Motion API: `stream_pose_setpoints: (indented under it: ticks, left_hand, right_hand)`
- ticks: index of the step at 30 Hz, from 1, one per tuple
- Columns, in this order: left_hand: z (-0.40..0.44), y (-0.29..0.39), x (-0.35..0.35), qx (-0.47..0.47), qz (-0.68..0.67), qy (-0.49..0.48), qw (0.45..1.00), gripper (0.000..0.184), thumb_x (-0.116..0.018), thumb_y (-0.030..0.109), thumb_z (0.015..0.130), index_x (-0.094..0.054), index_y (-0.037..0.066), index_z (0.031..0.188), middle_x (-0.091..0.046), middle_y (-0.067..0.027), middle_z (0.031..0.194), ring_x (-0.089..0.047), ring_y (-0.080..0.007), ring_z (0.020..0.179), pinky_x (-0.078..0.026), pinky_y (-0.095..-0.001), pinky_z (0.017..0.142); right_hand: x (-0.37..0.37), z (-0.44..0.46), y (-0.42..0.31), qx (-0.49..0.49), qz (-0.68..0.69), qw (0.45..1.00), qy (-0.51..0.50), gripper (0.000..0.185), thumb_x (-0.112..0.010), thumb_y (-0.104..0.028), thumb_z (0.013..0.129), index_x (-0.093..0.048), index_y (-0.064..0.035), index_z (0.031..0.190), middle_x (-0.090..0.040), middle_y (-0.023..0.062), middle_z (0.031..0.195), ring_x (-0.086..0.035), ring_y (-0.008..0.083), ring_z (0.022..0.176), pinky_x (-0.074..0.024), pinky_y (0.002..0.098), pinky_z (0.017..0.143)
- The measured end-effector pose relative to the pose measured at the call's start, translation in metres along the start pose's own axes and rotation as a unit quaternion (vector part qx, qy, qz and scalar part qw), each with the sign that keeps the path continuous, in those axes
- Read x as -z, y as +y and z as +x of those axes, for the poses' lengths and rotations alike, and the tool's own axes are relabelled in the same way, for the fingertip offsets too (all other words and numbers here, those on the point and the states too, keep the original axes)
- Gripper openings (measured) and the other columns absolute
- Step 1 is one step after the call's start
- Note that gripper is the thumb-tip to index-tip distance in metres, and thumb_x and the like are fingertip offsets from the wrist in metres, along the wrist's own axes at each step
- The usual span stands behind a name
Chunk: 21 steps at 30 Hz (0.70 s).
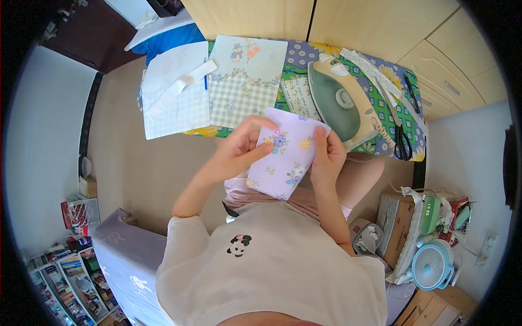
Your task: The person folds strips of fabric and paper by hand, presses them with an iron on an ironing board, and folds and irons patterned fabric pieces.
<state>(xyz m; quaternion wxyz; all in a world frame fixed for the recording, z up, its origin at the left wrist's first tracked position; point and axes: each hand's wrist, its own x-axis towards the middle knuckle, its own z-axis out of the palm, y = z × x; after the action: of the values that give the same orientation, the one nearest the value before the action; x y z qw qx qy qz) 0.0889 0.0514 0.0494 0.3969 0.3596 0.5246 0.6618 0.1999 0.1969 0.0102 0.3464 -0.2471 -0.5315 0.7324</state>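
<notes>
A lavender piece of fabric (pixel 283 163) printed with purple and yellow flowers is held up over my lap, seemingly folded. At its left edge, my left hand (pixel 239 152) grips it with the thumb on top and the index finger bent over the upper part. Pinching the upper right edge is my right hand (pixel 328 160), thumb in front and fingers behind. Just beyond the right hand, a cream and green iron (pixel 340 100) lies on its side. A small flower-print fabric piece (pixel 299 98) lies partly under the iron.
The patterned board (pixel 304 54) carries a gingham fabric (pixel 234 103), a pale sheet (pixel 179 119) with a white strip (pixel 185 81) and a blue pen (pixel 206 81), plus black-handled scissors (pixel 401 141). Cupboards (pixel 375 27) stand behind. A blue fan (pixel 432 266) is at right.
</notes>
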Motion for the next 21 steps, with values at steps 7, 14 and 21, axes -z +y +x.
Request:
stream_pose_setpoints:
  ticks: [7, 14, 21]
  left_hand:
    - [-0.006, 0.009, 0.0, 0.064, 0.012, 0.04, 0.997, 0.029, -0.058, -0.007, 0.082, -0.059, -0.003, 0.11, -0.059, -0.011, 0.113, -0.056, -0.0133, 0.1, -0.046, -0.0265, 0.083]
    - [-0.005, 0.003, 0.006, -0.082, 0.102, 0.052, 0.99, 0.038, -0.064, -0.014, 0.072, -0.064, 0.001, 0.107, -0.06, -0.0108, 0.108, -0.057, -0.0126, 0.095, -0.048, -0.0216, 0.075]
    - [-0.012, 0.008, 0.003, -0.019, 0.162, 0.051, 0.985, 0.039, -0.065, -0.012, 0.072, -0.063, 0.004, 0.108, -0.061, -0.0097, 0.106, -0.059, -0.0091, 0.086, -0.047, -0.0182, 0.064]
  right_hand:
    - [0.002, -0.004, 0.007, 0.045, -0.056, 0.997, -0.031, 0.021, -0.053, -0.018, 0.092, -0.06, 0.0011, 0.087, -0.053, -0.0049, 0.067, -0.04, 0.0005, 0.059, -0.0322, 0.0162, 0.05]
    - [-0.005, -0.008, -0.005, 0.076, -0.094, 0.99, -0.076, 0.024, -0.052, -0.018, 0.092, -0.057, 0.0021, 0.08, -0.048, -0.0034, 0.062, -0.038, 0.0028, 0.059, -0.032, 0.0195, 0.051]
    - [0.002, -0.008, -0.008, 0.111, -0.118, 0.984, -0.076, 0.024, -0.051, -0.017, 0.093, -0.057, 0.0029, 0.082, -0.048, -0.0013, 0.062, -0.038, 0.0039, 0.057, -0.0315, 0.0206, 0.05]
